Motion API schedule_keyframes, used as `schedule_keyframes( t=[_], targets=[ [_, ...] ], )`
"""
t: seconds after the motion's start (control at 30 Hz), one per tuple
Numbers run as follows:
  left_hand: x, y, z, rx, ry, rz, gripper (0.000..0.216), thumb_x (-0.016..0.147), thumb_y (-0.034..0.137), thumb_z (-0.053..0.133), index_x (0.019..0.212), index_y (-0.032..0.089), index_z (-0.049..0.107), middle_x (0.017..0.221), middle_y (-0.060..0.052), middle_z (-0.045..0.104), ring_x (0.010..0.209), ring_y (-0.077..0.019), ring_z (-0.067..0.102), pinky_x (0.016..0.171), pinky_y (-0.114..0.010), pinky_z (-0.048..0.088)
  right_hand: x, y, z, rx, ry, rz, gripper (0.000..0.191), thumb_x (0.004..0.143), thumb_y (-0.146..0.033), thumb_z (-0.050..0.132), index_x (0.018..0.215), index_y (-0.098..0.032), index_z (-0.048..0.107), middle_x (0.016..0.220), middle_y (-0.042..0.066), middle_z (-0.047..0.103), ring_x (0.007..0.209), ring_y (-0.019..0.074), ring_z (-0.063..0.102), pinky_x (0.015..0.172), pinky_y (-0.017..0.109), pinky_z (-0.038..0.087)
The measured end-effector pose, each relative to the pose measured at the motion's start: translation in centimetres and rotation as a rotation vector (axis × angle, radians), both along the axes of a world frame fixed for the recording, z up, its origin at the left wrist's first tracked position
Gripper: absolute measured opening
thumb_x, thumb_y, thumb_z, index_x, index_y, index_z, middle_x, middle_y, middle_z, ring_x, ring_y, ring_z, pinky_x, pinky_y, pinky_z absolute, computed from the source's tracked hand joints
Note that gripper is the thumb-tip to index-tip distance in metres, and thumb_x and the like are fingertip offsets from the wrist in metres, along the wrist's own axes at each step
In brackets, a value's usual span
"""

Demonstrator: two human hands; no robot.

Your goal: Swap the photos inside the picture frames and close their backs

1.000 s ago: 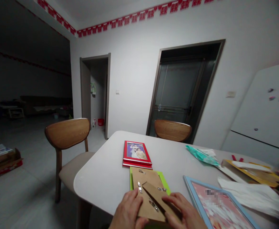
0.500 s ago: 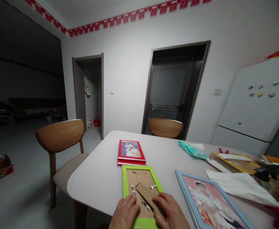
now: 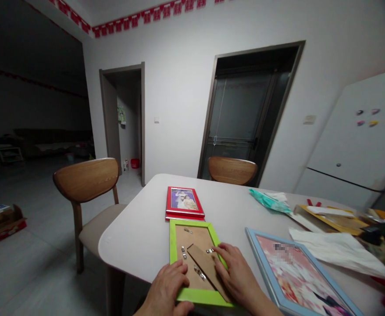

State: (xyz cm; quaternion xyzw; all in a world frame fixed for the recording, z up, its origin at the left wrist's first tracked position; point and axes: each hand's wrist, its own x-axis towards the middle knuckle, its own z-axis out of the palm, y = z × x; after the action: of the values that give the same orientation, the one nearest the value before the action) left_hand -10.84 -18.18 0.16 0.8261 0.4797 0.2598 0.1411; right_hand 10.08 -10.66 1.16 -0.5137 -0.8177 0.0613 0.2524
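A green picture frame (image 3: 176, 231) lies face down on the white table (image 3: 140, 237), its brown backing board and stand (image 3: 205, 267) facing up. My left hand (image 3: 168, 287) rests flat on the frame's near left corner. My right hand (image 3: 235, 274) presses on the backing at the right side, fingertips near a small metal clip (image 3: 209, 251). Neither hand grips anything.
A red framed photo (image 3: 184, 202) lies just beyond the green frame. A blue framed picture (image 3: 297, 274) sits to the right, with white paper (image 3: 337, 250), a teal cloth (image 3: 268, 201) and cluttered items behind. Two wooden chairs (image 3: 87, 180) stand at the table. A white fridge (image 3: 360, 145) is at right.
The backing board went from lifted to seated inside the green frame. My right hand slid forward along the frame's right side. The view shifted slightly downward.
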Motion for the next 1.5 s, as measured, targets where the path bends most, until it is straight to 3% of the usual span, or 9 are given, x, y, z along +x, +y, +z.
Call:
schedule_keyframes(
  t=[0.43,0.83,1.03,1.17,1.3,1.5],
  targets=[
    [1.1,-0.2,0.2,-0.086,-0.011,0.155,0.030,0.060,0.020,0.064,0.089,0.018,0.054,0.121,-0.008,0.047,0.116,-0.0230,0.035,0.098,-0.038,0.028,-0.5,1.0,0.0,-0.038,-0.023,-0.030,0.026,0.075,-0.018,0.034,0.079,-0.015,0.060,0.090,0.009,0.052,0.086,0.0167,0.049,0.080,0.026,0.036],
    [1.1,-0.3,0.8,-0.138,-0.001,0.156,0.029,0.061,0.020,0.063,0.089,0.018,0.054,0.123,-0.008,0.045,0.118,-0.0214,0.033,0.099,-0.036,0.026,0.0,0.4,0.0,-0.001,-0.051,-0.003,0.030,0.076,-0.021,0.036,0.093,-0.016,0.060,0.102,0.011,0.053,0.095,0.0196,0.047,0.083,0.030,0.035],
    [1.1,-0.1,0.8,-0.141,-0.017,0.142,0.026,0.061,0.020,0.064,0.086,0.019,0.055,0.123,-0.006,0.045,0.118,-0.0206,0.033,0.099,-0.035,0.026,-2.2,-2.2,0.3,0.022,-0.066,0.219,0.025,0.076,-0.020,0.039,0.084,-0.023,0.062,0.093,0.006,0.056,0.088,0.0181,0.048,0.078,0.032,0.037],
    [1.1,-0.2,0.9,-0.142,-0.022,0.134,0.025,0.063,0.022,0.062,0.087,0.019,0.055,0.124,-0.006,0.045,0.118,-0.0203,0.032,0.099,-0.035,0.026,-2.9,-3.2,0.2,0.028,-0.083,0.287,0.024,0.076,-0.021,0.040,0.084,-0.025,0.062,0.095,0.005,0.055,0.090,0.0183,0.047,0.079,0.033,0.037],
    [0.9,-0.3,0.6,-0.121,-0.035,0.138,0.027,0.063,0.020,0.060,0.089,0.019,0.055,0.124,-0.006,0.045,0.118,-0.0202,0.033,0.099,-0.036,0.026,-2.7,-3.0,0.0,0.029,-0.063,0.272,0.027,0.076,-0.019,0.040,0.096,-0.022,0.057,0.102,0.006,0.054,0.094,0.0186,0.045,0.084,0.035,0.035],
    [0.9,-0.1,0.3,-0.112,-0.042,0.129,0.026,0.062,0.021,0.062,0.087,0.018,0.055,0.123,-0.006,0.046,0.117,-0.0200,0.034,0.099,-0.035,0.027,-2.7,-2.9,-0.3,0.007,-0.068,0.267,0.025,0.076,-0.020,0.040,0.092,-0.023,0.059,0.104,0.005,0.053,0.096,0.0190,0.045,0.086,0.036,0.034]
  ],
)
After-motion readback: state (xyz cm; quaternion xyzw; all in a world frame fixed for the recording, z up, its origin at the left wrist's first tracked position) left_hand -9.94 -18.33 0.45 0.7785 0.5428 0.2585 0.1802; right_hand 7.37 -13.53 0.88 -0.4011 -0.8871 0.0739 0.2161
